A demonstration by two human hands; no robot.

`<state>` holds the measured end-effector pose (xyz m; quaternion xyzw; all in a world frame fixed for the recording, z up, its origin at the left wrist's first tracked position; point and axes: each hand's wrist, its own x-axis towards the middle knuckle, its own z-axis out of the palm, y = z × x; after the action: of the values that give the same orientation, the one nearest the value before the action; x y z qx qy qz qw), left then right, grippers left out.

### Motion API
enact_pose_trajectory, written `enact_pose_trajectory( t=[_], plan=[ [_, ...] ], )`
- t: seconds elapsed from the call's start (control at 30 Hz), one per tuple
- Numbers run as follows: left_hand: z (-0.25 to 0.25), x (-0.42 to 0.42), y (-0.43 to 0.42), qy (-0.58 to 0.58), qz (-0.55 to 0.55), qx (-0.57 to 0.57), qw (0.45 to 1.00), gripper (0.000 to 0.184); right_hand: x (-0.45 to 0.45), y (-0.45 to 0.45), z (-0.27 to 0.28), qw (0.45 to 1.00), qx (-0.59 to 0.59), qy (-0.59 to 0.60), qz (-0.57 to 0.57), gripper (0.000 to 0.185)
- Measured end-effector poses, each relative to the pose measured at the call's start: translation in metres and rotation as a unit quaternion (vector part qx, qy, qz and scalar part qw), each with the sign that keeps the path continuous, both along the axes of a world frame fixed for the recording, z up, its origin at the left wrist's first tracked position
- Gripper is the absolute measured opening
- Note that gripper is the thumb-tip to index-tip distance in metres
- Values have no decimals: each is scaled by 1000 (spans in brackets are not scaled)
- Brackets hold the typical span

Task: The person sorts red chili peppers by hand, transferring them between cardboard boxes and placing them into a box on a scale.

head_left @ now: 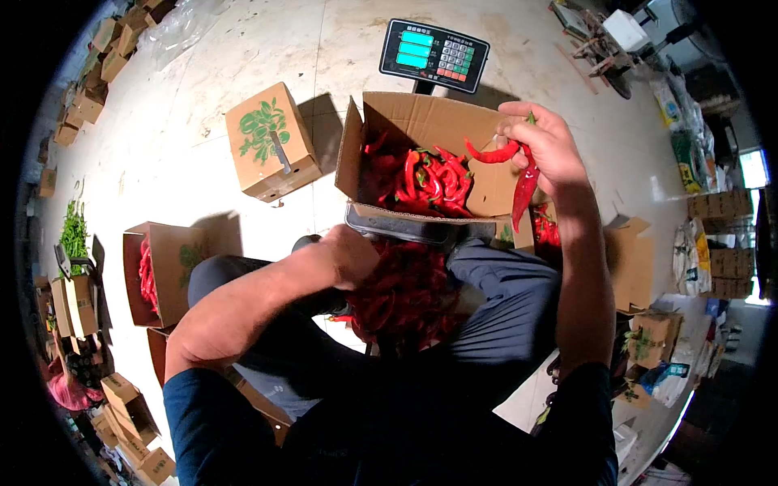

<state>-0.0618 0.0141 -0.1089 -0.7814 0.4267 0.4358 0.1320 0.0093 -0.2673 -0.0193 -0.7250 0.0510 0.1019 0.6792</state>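
Pale tiled floor (340,44); scale display (434,55) lettering too small; right fingers (527,109) pinching red peppers (525,193); left hand (352,256): fingers hidden, cannot tell

We list: floor (194,105), bright, lit from the left; shadows, cast rightward from the cartons (251,166); scale display (415,49), glowing cyan; lower peppers (401,296), dim and shaded; window (754,170) at right, glaring white; left hand (353,256), slightly blurred; outer edges, strongly curved, ringed in black; far surroundings, murky, soft in detail
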Motion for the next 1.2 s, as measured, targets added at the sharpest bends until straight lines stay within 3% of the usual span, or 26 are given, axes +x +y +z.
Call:
enact_pose_trajectory(
  t=[0.13,0.27,0.33,0.37,0.4,0.43,0.53,0.63,0.73,0.77,0.83,0.93,0.97,1.1,1.2],
  plan=[
    [-12,16,22,-6,17,-8,1000,23,-2,5,2,1000,-9,-10,-8,36],
    [-36,2,31,160,62,-262,950,48,-2,9,6,998,-60,-5,31,33],
    [11,8,14,146,94,-277,945,59,-5,14,12,998,-51,-7,36,33],
    [16,11,8,124,185,-309,925,50,-7,16,13,998,-47,-7,38,32],
    [21,12,3,116,304,-445,834,46,-9,19,12,999,-40,-23,26,32],
    [34,16,-5,153,426,-499,739,50,-9,22,10,998,-34,-40,16,31],
    [45,31,-22,249,489,-640,538,43,-13,42,12,993,-57,-99,-17,28],
    [54,37,-33,183,531,-666,491,32,-22,62,14,985,-86,-151,-20,25],
    [58,42,-31,232,565,-680,405,26,-31,67,17,977,-78,-199,-5,24],
    [57,45,-29,188,562,-689,418,21,-32,67,19,977,-55,-206,-23,24],
    [52,52,-27,173,562,-712,383,22,-27,60,18,969,-64,-226,-79,27],
    [54,56,-22,157,559,-728,365,24,-20,39,19,987,-42,-135,-74,36],
    [53,57,-21,151,551,-734,367,24,-20,37,22,994,-27,-102,-28,43],
    [56,52,-21,101,535,-731,412,25,-14,41,17,992,87,63,63,41],
    [52,53,-22,134,520,-749,389,25,-21,51,26,985,134,53,94,33]
  ],
)
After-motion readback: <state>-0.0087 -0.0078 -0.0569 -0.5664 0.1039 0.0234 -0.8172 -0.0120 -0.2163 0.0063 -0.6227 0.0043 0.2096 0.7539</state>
